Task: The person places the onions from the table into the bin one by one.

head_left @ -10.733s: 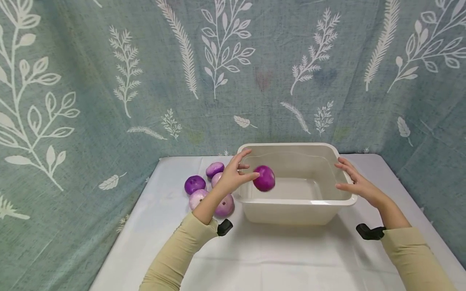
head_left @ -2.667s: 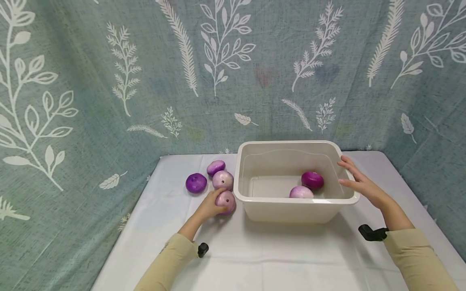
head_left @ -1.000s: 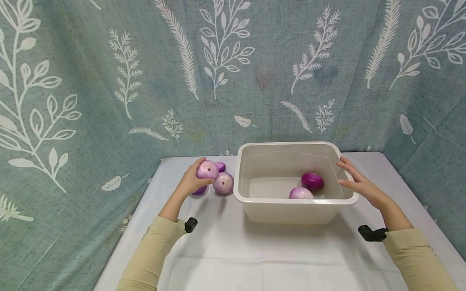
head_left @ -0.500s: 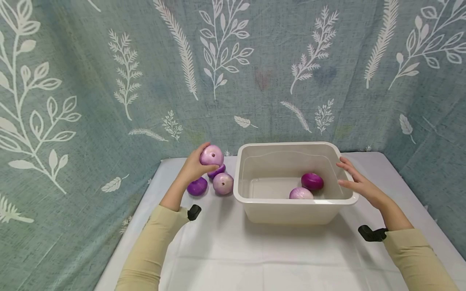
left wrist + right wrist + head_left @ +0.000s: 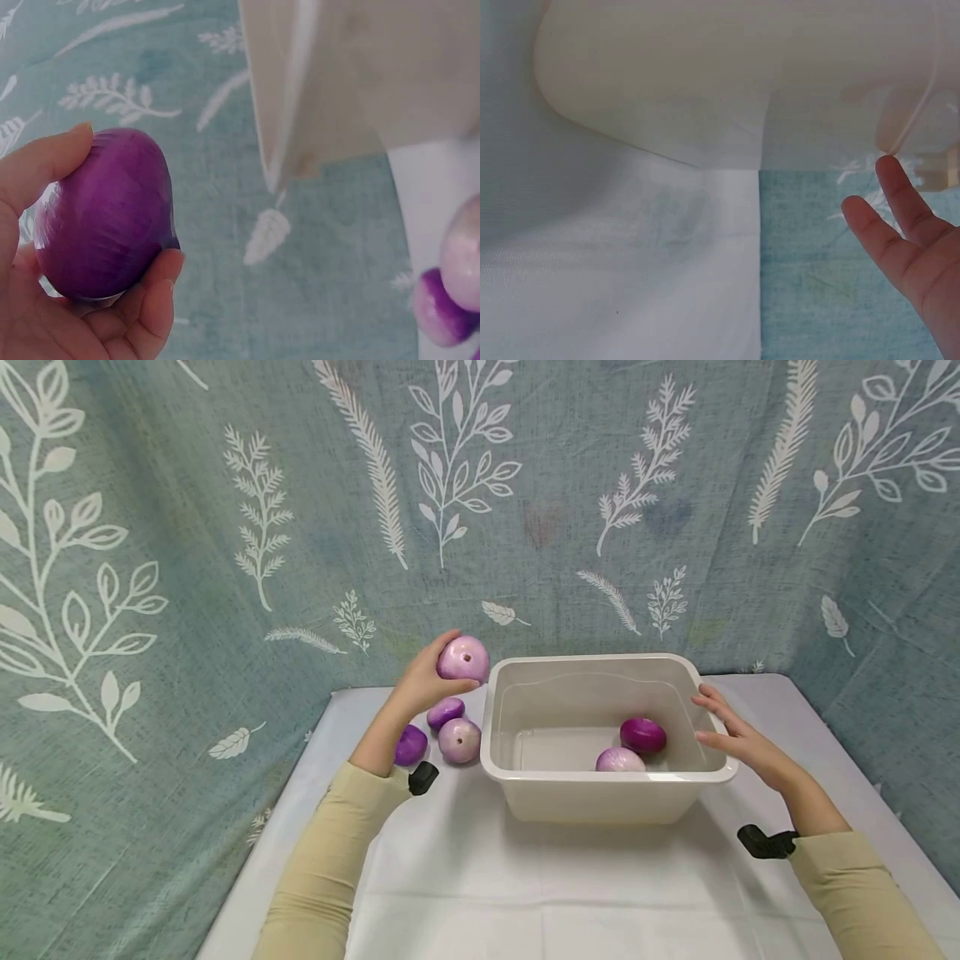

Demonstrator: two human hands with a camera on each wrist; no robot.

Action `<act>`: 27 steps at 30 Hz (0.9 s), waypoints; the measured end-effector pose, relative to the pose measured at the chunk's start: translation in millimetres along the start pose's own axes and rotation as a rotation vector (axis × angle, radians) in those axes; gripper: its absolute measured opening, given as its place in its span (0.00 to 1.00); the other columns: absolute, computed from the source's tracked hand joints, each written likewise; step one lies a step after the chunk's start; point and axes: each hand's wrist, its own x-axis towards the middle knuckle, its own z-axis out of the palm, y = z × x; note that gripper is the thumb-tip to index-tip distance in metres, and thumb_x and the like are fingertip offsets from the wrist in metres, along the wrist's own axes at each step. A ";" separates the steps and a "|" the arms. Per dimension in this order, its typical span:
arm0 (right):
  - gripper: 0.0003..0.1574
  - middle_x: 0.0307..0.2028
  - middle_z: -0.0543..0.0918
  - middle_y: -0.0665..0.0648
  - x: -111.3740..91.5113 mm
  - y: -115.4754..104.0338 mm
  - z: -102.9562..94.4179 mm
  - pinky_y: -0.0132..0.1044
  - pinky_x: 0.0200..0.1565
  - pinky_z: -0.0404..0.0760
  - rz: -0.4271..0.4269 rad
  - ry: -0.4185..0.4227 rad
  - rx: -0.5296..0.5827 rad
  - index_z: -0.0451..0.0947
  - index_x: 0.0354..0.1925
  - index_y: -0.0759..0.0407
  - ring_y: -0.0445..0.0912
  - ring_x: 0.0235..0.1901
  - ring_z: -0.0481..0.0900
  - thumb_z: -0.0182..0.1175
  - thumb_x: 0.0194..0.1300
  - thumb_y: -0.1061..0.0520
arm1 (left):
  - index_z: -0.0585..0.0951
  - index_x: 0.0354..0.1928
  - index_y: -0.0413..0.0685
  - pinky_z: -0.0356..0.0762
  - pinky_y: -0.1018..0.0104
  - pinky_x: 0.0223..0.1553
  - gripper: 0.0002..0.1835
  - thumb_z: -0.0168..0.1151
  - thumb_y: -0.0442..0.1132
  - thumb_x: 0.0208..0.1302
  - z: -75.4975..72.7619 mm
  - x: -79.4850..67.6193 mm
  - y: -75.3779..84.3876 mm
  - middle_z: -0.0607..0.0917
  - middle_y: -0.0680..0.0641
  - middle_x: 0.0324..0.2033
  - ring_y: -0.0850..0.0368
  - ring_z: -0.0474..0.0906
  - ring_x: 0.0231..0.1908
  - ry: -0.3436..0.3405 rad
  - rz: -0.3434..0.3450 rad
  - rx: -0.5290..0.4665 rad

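Fingers of the left hand point(image 5: 426, 682) pinch a pale purple onion point(image 5: 463, 660) in the air. Just right of them, the end wall of a cream bin point(image 5: 600, 799) stands between them and two onions point(image 5: 642, 736) inside; below them, three onions point(image 5: 459, 741) lie close together on the white-covered worktop point(image 5: 562, 893). Beyond hangs teal cloth point(image 5: 555, 585) printed with white leaves. The left thumb is on the onion's near side; the right hand point(image 5: 750, 747) spreads its fingers at the bin's opposite rim.
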 end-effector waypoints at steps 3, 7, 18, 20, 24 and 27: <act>0.41 0.71 0.26 0.54 -0.3 0.0 0.0 0.76 0.52 0.38 -0.002 0.000 0.000 0.40 0.70 0.62 0.62 0.67 0.23 0.48 0.67 0.56 | 0.58 0.68 0.58 0.66 0.48 0.57 0.46 0.71 0.46 0.47 3.5 5.2 8.0 0.68 0.43 0.61 0.46 0.67 0.58 -0.022 0.015 -0.011; 0.41 0.71 0.27 0.54 -0.7 0.0 -0.1 0.76 0.52 0.38 -0.003 0.002 -0.001 0.40 0.70 0.62 0.62 0.67 0.23 0.48 0.67 0.55 | 0.59 0.67 0.60 0.67 0.49 0.56 0.45 0.71 0.46 0.47 8.5 12.7 17.5 0.68 0.45 0.61 0.47 0.68 0.58 -0.053 0.020 -0.046; 0.41 0.71 0.26 0.54 -0.9 0.0 -0.7 0.77 0.51 0.39 0.016 0.002 -0.009 0.39 0.70 0.61 0.63 0.67 0.23 0.48 0.68 0.56 | 0.56 0.68 0.65 0.68 0.51 0.55 0.47 0.71 0.44 0.48 35.9 34.0 43.1 0.65 0.46 0.63 0.47 0.67 0.58 -0.153 -0.004 -0.128; 0.41 0.71 0.26 0.54 -0.9 -0.1 -0.9 0.77 0.51 0.39 0.017 0.003 -0.009 0.39 0.70 0.61 0.63 0.67 0.23 0.48 0.68 0.55 | 0.56 0.69 0.64 0.68 0.51 0.55 0.47 0.71 0.44 0.48 42.0 37.5 47.0 0.64 0.46 0.64 0.47 0.66 0.59 -0.167 0.002 -0.145; 0.42 0.71 0.26 0.54 -0.5 -0.1 -1.1 0.76 0.52 0.38 0.016 0.006 -0.006 0.39 0.70 0.61 0.63 0.67 0.23 0.48 0.68 0.55 | 0.56 0.69 0.65 0.69 0.53 0.54 0.48 0.72 0.43 0.46 53.0 42.0 52.6 0.65 0.46 0.64 0.49 0.67 0.58 -0.175 0.016 -0.169; 0.41 0.71 0.26 0.53 -0.2 -0.1 -1.1 0.76 0.52 0.38 0.015 0.005 -0.001 0.40 0.70 0.61 0.62 0.67 0.23 0.48 0.68 0.55 | 0.53 0.69 0.64 0.69 0.52 0.55 0.50 0.72 0.43 0.46 58.4 42.5 56.0 0.65 0.45 0.64 0.46 0.69 0.57 -0.193 0.011 -0.176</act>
